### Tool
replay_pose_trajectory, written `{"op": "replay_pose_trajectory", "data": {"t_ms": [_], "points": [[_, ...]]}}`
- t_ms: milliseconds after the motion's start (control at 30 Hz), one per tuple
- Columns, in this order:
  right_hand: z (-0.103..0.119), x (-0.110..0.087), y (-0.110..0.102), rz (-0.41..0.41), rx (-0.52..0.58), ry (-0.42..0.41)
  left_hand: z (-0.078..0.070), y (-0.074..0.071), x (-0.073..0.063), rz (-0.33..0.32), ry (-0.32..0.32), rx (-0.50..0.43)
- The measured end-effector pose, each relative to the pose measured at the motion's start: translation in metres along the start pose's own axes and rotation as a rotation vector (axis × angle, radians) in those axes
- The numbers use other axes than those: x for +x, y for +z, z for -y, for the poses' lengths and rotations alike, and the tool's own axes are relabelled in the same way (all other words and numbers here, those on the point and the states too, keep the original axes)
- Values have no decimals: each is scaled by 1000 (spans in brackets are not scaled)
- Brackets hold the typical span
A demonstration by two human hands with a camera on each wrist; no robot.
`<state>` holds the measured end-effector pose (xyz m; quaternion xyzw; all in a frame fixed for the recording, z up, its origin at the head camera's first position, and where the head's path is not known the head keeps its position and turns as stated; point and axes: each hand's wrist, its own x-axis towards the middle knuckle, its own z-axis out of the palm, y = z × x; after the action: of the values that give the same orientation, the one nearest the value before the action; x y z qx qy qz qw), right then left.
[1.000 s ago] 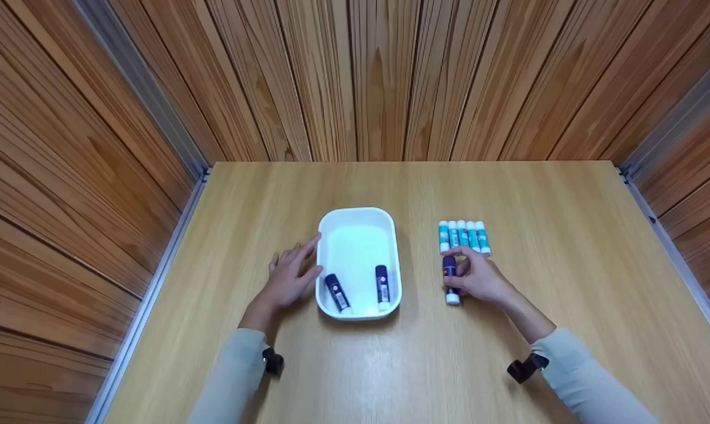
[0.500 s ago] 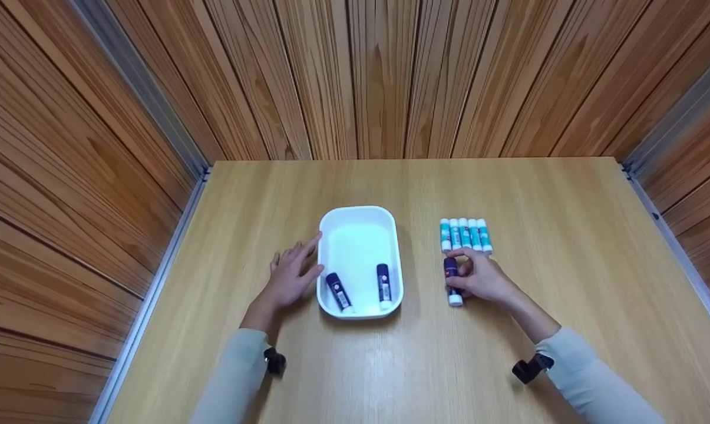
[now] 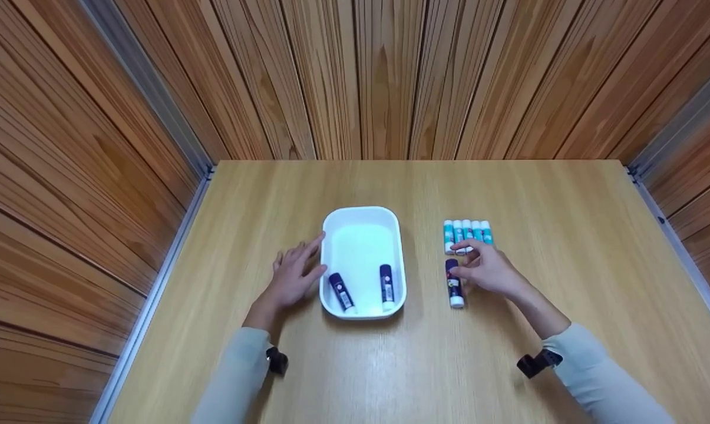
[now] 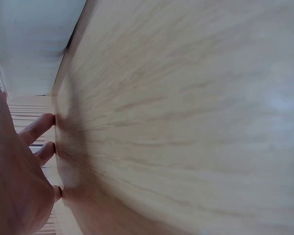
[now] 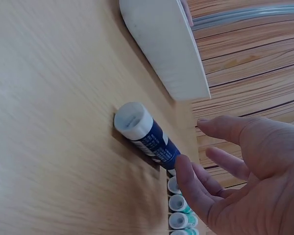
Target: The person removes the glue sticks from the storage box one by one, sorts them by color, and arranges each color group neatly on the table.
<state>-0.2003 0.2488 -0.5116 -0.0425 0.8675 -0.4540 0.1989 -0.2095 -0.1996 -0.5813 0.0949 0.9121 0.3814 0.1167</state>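
A dark purple glue stick [image 3: 453,284] with a white base lies on the table, just in front of a row of several teal-and-white glue sticks [image 3: 466,228]. My right hand [image 3: 489,270] hovers at its upper right. In the right wrist view, the thumb and fingers [image 5: 220,127] are spread, and nothing is pinched between them. To the left, my left hand [image 3: 290,277] rests its straight index finger and thumb against the left rim of a white tray [image 3: 360,213]. Two more purple glue sticks lie in the tray: a tilted left one [image 3: 342,292] and a straighter right one [image 3: 387,287].
The wooden table [image 3: 384,377] reaches back to a wood-panelled wall [image 3: 384,76]. Panelled walls with metal edge strips stand at both sides. A small black wrist camera [image 3: 278,361] sits on the left cuff, another camera [image 3: 540,363] on the right.
My right hand has loosened its grip on the purple glue stick and risen slightly off it, leaving it on the table. The left hand and the tray stay in place.
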Motion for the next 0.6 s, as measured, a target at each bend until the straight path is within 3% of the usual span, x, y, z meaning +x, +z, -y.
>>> {"op": "replay_pose_trajectory", "data": {"t_ms": [267,600], "points": [[18,5,13,-8,-7,-110,-2,-1,1,0,8,4],[43,13,34,32,2,-165,-1,-1,0,-2,25,1]]}}
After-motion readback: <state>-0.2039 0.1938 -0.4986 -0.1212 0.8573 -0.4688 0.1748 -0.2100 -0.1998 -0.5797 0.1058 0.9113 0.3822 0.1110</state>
